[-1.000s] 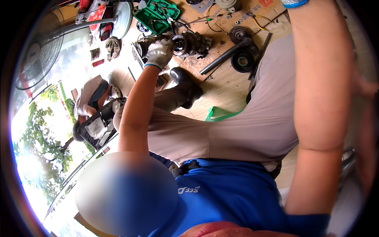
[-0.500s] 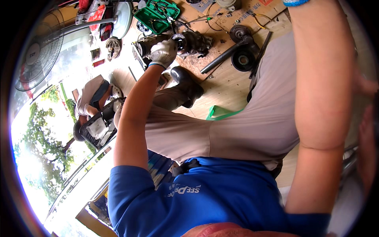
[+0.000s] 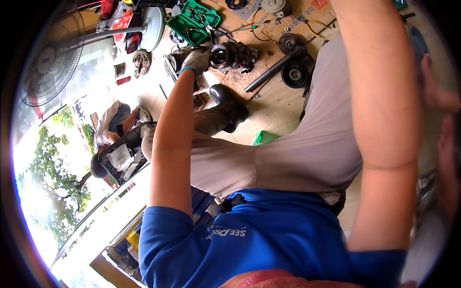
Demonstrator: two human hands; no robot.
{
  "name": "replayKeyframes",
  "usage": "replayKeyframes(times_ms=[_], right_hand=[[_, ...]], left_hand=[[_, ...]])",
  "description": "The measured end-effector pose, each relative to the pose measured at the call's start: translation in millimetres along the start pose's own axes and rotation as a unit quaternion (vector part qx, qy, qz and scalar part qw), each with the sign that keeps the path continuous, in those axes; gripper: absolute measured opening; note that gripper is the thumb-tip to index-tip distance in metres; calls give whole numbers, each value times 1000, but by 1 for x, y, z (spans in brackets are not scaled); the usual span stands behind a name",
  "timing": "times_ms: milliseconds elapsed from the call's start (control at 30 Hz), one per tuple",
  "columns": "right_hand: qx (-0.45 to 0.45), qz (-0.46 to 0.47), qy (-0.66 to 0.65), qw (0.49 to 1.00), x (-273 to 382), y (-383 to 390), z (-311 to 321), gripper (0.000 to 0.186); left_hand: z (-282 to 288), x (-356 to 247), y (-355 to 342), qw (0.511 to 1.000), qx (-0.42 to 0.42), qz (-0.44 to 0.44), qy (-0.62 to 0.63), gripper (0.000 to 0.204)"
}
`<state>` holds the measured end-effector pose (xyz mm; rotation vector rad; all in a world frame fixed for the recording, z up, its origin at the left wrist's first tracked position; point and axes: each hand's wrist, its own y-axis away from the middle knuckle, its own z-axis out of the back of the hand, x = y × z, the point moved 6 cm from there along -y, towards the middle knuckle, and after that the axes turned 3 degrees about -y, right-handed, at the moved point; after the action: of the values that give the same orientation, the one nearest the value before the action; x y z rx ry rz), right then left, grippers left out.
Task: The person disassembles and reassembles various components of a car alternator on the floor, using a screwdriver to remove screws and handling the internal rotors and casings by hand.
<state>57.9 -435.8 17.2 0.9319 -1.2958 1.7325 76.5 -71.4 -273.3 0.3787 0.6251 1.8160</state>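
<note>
The left fingers (image 3: 202, 56) have shifted just left of the metal housing (image 3: 234, 56), their grip unclear.

The right hand is cut off by the top edge; only its forearm (image 3: 384, 96) is shown. The fingers of the left hand (image 3: 196, 61) are largely hidden beyond its back, so whether the dark metal assembly (image 3: 235, 56) beside it is gripped cannot be determined. A green object (image 3: 264, 138) is partly covered by the trousers (image 3: 288, 165). Bare limbs (image 3: 441, 99) at the right rim are blurred and cropped.
</note>
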Motion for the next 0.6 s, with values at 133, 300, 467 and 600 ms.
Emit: replayKeyframes(times_ms=[133,300,467,600], right_hand=[[1,-1,0,1000,-1,1,2,24],[3,-4,3,1000,-4,0,3,24],[8,-9,0,1000,-7,-3,2,23],[8,-13,2,1000,-10,-4,2,23]], left_hand=[[15,-14,18,965,-52,-123,-224,43],[0,-34,29,905,-51,-203,-371,38],[-6,-33,19,876,-75,-230,-417,29],[-10,-31,16,868,-91,-271,-407,31]])
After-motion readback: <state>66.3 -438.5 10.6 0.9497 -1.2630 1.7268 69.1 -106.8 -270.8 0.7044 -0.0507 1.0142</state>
